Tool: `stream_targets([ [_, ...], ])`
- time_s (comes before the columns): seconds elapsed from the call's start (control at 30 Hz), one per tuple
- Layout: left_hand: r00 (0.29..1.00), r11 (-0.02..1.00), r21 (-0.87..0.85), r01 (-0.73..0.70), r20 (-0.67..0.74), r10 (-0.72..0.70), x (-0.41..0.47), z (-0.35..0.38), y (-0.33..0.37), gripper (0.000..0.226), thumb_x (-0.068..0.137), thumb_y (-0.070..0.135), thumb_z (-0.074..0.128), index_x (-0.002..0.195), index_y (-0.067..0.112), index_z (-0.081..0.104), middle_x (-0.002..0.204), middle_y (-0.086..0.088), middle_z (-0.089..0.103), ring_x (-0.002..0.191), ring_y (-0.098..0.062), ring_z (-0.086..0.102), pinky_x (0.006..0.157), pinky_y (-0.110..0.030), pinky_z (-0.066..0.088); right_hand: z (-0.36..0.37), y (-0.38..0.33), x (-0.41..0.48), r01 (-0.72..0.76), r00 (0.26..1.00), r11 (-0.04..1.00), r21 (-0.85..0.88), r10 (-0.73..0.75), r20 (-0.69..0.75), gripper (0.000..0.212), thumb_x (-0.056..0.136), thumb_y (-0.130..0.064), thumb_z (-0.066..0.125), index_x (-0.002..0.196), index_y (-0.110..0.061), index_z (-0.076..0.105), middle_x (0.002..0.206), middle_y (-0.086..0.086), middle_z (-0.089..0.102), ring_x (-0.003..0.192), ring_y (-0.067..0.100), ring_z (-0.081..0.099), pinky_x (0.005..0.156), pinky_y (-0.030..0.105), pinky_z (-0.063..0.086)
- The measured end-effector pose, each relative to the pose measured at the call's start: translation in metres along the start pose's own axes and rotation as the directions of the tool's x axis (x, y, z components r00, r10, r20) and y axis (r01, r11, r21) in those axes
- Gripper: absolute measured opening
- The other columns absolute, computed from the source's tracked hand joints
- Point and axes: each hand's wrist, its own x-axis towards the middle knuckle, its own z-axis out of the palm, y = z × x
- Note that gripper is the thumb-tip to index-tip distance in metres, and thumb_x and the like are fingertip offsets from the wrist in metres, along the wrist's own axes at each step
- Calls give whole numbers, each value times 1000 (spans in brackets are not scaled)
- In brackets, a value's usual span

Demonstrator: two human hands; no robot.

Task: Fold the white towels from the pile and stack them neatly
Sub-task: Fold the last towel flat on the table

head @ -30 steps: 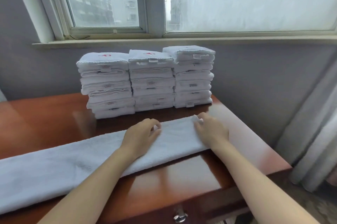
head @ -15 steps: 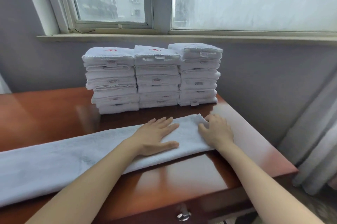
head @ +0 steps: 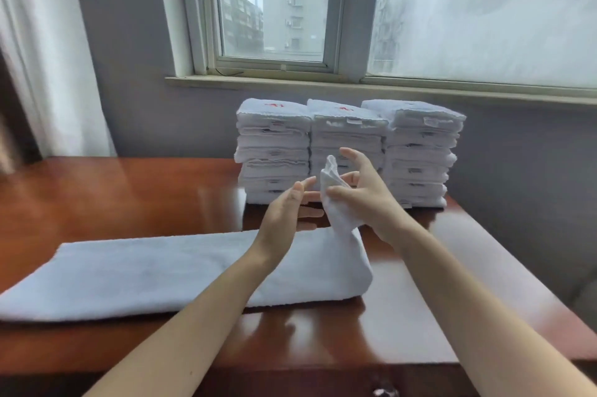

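1. As we judge it, the step in hand is the crosswise fold of one long towel, which is already narrowed to a strip. It lies along the front half of the desk, from the left edge to just right of the middle.
2. Our right hand pinches the strip's right end between thumb and fingers. It holds that end raised off the desk in front of the stacks, while the rest of the strip lies flat.
3. Our left hand is spread with straight fingers, its palm turned toward the raised end and just beside it. We cannot tell whether the fingertips touch the cloth. The hands are close together but not joined.
4. The next move, we think, calls for carrying the raised end leftward and laying it edge on edge over the strip. The left hand would steady the fold. The cloth looks limp, so a pinch at one spot may let the end twist.
5. We count one towel in work and three stacks of folded towels. They stand side by side, touching, at the back edge: left stack, middle stack and right stack. Each holds several towels, but the layers sit too tight for an exact count. No unfolded pile shows.
6. We also see one drawer knob at the front edge.
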Motion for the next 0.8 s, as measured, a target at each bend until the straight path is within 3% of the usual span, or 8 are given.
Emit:
stream_targets([
  [0.17,993,995,-14,94,-71,-95,-17,-64,12,46,106,46,25,105,43,71,99,6,76,87,-14,73,65,-23,56,76,-11,5,81,994,993,-86,-75,75,74,84,-15,65,147,-34,30,104,-2,59,96,12,62,87,27,48],
  [0.27,957,965,4,262,-130,-259,-31,-89,-3,39,105,49,29,106,33,65,93,4,77,79,-16,73,64,-28,58,110,6,-2,39,980,982,-183,-2,197,68,87,-27,65,146,-29,33,98,-6,58,85,5,61,71,17,46],
  [0.37,893,896,8,444,-86,-441,-40,-102,-19,40,103,50,36,111,21,62,96,-4,76,82,-24,72,72,-33,60,125,29,-12,-161,918,976,-147,203,342,50,94,-41,57,137,-23,40,107,-1,61,67,19,68,54,27,51],
  [0.43,875,879,-9,476,-93,-475,-35,-104,-24,44,100,46,48,128,12,56,105,-8,74,88,-28,73,74,-37,61,116,33,-11,-174,949,985,-7,169,264,32,98,-27,50,128,-17,52,105,3,66,58,20,68,45,26,49],
  [0.5,859,859,86,504,-149,-489,-29,-101,-25,66,93,42,61,147,14,36,118,-2,63,93,-22,69,72,-33,58,98,31,-7,-80,992,991,103,69,105,27,95,-12,46,117,-19,60,96,6,70,58,19,68,44,28,49],
  [0.63,925,853,356,381,-155,-348,-25,-91,-34,72,91,20,61,152,26,24,131,2,53,105,-13,61,83,-28,55,63,37,-3,35,995,997,-71,-41,-90,31,92,-5,44,103,-25,64,90,-2,71,81,10,67,67,30,55],
  [0.7,937,865,360,349,-159,-312,-24,-92,-37,71,92,13,56,153,28,23,150,-2,41,120,-17,56,96,-33,50,56,43,-4,44,995,972,-231,-63,-77,35,91,-4,44,108,-27,64,97,-8,70,97,9,64,83,28,51],
  [0.8,950,845,433,313,-146,-277,-24,-100,-37,68,93,12,52,153,30,25,152,2,37,113,-6,52,95,-28,47,59,48,-9,74,997,894,-442,-62,42,42,91,-6,44,124,-25,63,122,-7,66,115,10,58,96,26,44],
])
